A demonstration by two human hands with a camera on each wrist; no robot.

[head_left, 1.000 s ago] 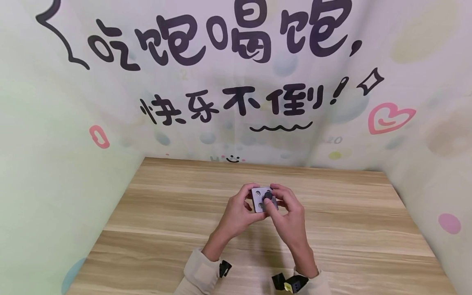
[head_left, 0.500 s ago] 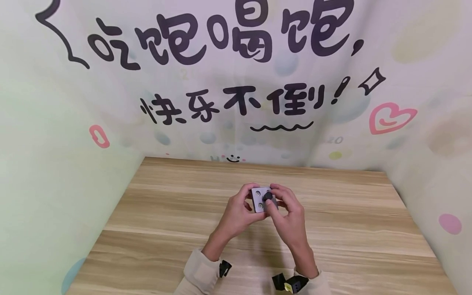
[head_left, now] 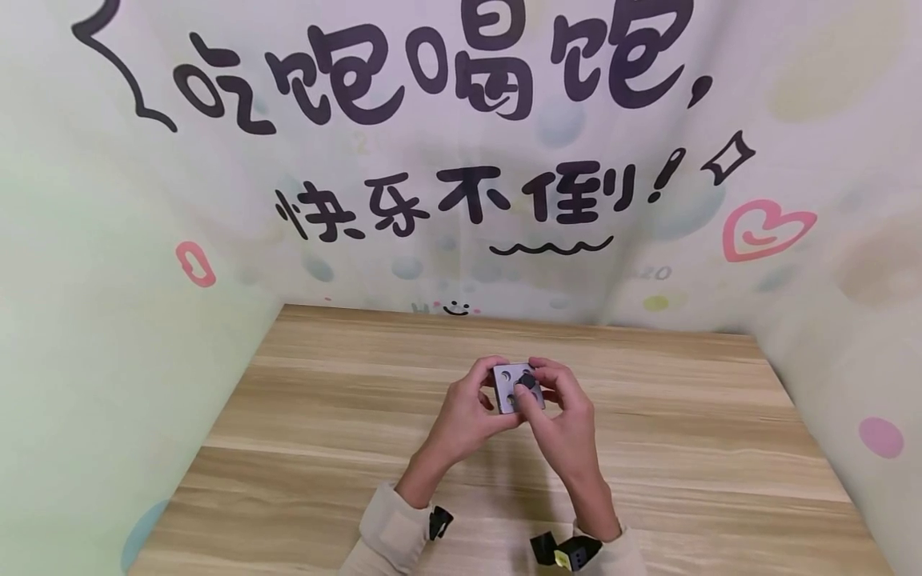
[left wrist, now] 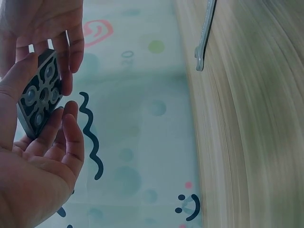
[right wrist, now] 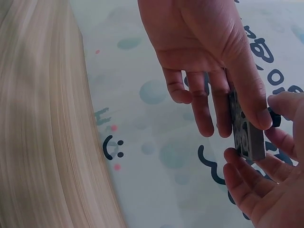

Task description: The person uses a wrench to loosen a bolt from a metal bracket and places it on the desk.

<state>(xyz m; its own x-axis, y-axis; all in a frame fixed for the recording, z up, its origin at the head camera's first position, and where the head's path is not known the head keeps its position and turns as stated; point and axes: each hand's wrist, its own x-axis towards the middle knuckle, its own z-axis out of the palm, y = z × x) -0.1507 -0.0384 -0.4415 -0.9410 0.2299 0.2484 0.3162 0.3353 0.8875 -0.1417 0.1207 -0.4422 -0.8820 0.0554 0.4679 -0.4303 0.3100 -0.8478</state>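
In the head view a small grey square metal plate (head_left: pixel 508 378) with several round holes is held up between both hands. My left hand (head_left: pixel 464 416) grips it by its left and lower edges. A black knob (head_left: pixel 527 381) stands out from the middle of the face; the thumb and forefinger of my right hand (head_left: pixel 565 416) pinch it. The plate's other face (left wrist: pixel 43 96), seen in the left wrist view, has dark recesses around round bosses. From the right wrist view, the knob (right wrist: pixel 274 118) juts out beside the right thumb. Its shaft is hidden.
The wooden tabletop (head_left: pixel 346 416) lies below the hands, with a printed cloth wall (head_left: pixel 446 272) along its back edge. A slim grey metal tool, much like a wrench (left wrist: pixel 205 40), shows over the wood in the left wrist view. Each wrist wears a black camera strap (head_left: pixel 576 552).
Both hands keep their places around the plate. The black knob between the right thumb and forefinger shows a slightly turned outline; the plate sits a touch further right.
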